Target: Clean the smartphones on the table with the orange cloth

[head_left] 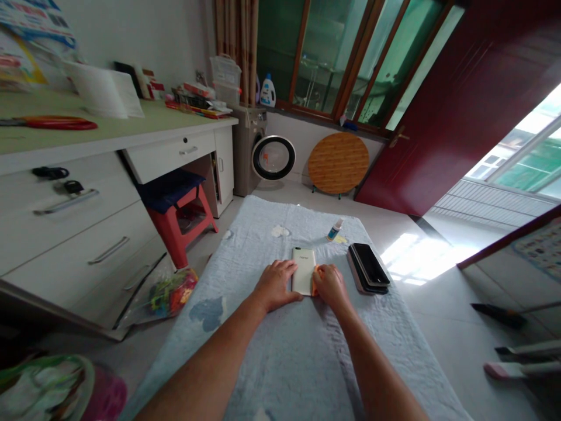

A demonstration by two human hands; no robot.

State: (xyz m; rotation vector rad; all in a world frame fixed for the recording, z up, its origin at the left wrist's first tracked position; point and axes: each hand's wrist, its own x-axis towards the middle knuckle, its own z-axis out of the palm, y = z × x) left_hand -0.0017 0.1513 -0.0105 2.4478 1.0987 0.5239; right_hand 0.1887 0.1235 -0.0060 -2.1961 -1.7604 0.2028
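A pale gold smartphone (304, 272) lies back side up on the blue-grey cloth covering the table. My left hand (277, 285) steadies it, fingers along its left edge and thumb by the lower corner. Pinched in my right hand (332, 284) is a small orange cloth (314, 279), pressed to the phone's right edge; most of this cloth is hidden by the fingers. Beyond the phone, to the right, stands a small spray bottle (335, 230) with a blue label. A stack of dark phones (369, 268) rests right of my right hand.
The covered table (280, 362) stretches toward me. At left is a white desk (175, 137) with drawers, with a red stool (186, 219) below. Farther back are a washing machine (248, 146) with its door swung out, a round wooden board (339, 162) and a dark red door (460, 105).
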